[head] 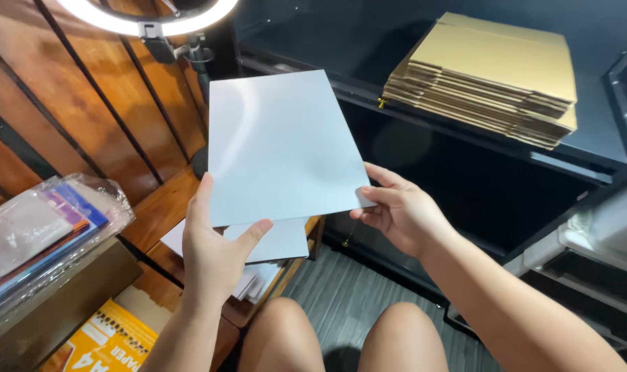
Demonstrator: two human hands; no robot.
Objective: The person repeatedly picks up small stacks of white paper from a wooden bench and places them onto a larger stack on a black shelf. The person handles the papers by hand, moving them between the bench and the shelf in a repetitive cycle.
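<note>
I hold a plain white sheet of card up in front of me with both hands. My left hand grips its lower left corner, thumb on the front face. My right hand pinches the lower right corner. Beneath the sheet, a stack of more white sheets lies on the corner of a wooden table. My bare knees show at the bottom of the view.
A stack of flattened cardboard boxes rests on a dark metal shelf at the upper right. A ring light on a stand stands behind the table. Plastic-wrapped booklets and a yellow paper box sit at the left.
</note>
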